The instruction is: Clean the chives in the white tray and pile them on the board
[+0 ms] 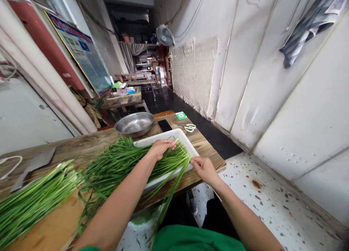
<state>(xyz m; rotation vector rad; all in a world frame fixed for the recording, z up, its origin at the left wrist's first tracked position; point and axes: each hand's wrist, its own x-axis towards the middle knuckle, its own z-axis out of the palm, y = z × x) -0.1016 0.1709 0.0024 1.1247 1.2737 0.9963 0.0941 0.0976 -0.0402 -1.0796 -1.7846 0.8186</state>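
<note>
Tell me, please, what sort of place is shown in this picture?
Probably a small eatery, judging by the wooden tables along the room, the apparent QR-code card and the green stalks, which suggest food preparation.

We're up on the wearer's head here, a single camera facing forward and pitched down, with the bright green cloth shirt [196, 240] right under us at the bottom edge! The bare left hand [160, 148] and bare right hand [204, 167] come in close, just below mid-frame. We look down onto the brown wooden table [205, 145], then on along the room to the round grey fan [164, 35], far off, the white panelled wall [272, 98] slanting past our right.
</note>
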